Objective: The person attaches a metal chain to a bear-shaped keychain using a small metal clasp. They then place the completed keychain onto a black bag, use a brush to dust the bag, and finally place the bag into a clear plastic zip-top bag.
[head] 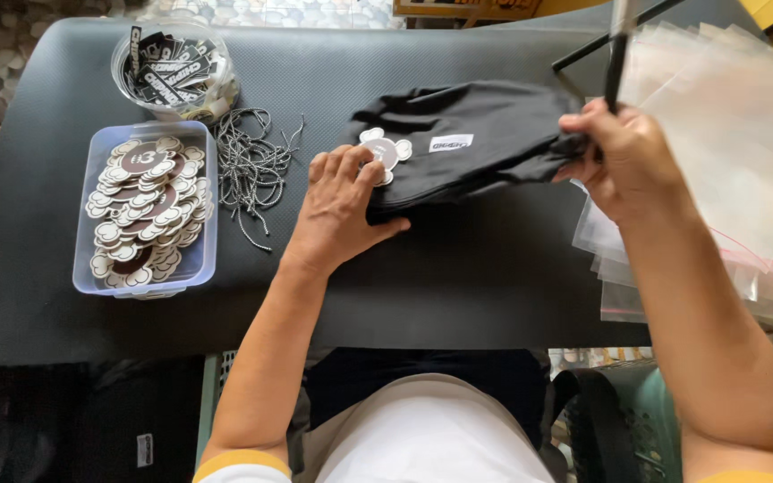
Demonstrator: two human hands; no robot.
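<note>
I see a folded black garment (476,143) lying flat on the dark mat, white label facing up. A paw-shaped tag (386,152), brown and cream, rests on its left end. A thin black tool (617,54) stands near-upright at its right end.

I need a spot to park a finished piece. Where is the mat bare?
Bare mat along the near edge, below the left hand and garment. Crowded: tag tray, tub and strings left, bags right.

Garment (480,134) mid-table (458,286) — tag tray (82,268) left, bags (735,134) right
</note>
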